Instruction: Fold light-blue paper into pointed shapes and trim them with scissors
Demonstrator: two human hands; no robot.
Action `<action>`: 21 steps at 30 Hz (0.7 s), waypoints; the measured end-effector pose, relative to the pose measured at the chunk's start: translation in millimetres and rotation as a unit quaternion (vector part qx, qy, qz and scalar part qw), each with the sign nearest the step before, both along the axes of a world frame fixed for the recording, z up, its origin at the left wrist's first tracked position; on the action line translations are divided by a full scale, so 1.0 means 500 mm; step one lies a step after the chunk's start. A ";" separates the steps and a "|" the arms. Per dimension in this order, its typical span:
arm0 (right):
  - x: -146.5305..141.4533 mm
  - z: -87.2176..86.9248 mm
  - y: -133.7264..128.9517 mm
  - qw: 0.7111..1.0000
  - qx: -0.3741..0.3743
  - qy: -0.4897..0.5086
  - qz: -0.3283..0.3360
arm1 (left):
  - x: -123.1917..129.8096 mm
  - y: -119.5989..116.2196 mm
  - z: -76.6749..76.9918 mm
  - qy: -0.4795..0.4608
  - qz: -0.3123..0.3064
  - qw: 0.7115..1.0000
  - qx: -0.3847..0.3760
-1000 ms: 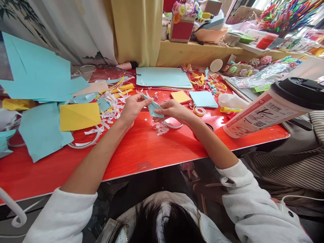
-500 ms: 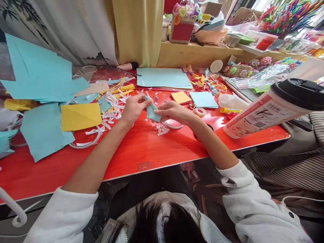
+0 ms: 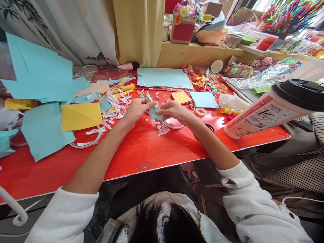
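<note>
Between both hands, above the red table [image 3: 152, 152], is a small folded piece of light blue paper [image 3: 156, 115] with creases and a raised point. My left hand [image 3: 138, 109] pinches its left side between thumb and fingers. My right hand [image 3: 172, 110] grips its right edge, thumb on top. Fingers hide part of the folds. Just behind the hands lie small stacks of yellow paper squares [image 3: 181, 97] and light blue paper squares [image 3: 204, 100]. A heap of white shreds [image 3: 162, 128] sits below the right hand.
A lidded paper cup [image 3: 263, 113] stands at the right edge. Blue sheets [image 3: 45, 130] and a yellow sheet [image 3: 81, 116] lie left, beside paper strips [image 3: 117, 108]. Larger blue sheets [image 3: 164, 78] lie at the back, near small folded pieces [image 3: 209, 81] and a yellow marker [image 3: 231, 110].
The folded blue paper has opened a little, its upper point standing more apart from the lower part. Both hands stay in nearly the same place, still gripping it.
</note>
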State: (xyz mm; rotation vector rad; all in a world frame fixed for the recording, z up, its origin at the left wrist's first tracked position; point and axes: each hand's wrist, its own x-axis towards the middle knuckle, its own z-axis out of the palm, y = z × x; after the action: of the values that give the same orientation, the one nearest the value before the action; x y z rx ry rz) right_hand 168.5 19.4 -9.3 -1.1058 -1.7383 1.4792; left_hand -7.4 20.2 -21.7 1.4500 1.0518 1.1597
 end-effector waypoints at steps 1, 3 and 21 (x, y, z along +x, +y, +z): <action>0.000 0.001 -0.001 1.000 0.001 0.000 0.007 | 0.000 0.001 -0.002 0.000 0.004 1.000 0.001; 0.001 0.002 -0.003 0.999 -0.003 -0.002 0.032 | 0.000 0.003 -0.006 0.002 0.013 1.000 0.007; -0.003 -0.005 0.002 0.998 -0.041 0.044 -0.010 | -0.009 0.004 0.000 0.021 -0.021 1.000 0.003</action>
State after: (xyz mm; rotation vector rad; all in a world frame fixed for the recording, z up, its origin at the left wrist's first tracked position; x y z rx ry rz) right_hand 167.1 20.4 -11.6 -1.0805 -1.6156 1.5749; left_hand -11.6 22.2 -21.7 1.5008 1.0432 1.1074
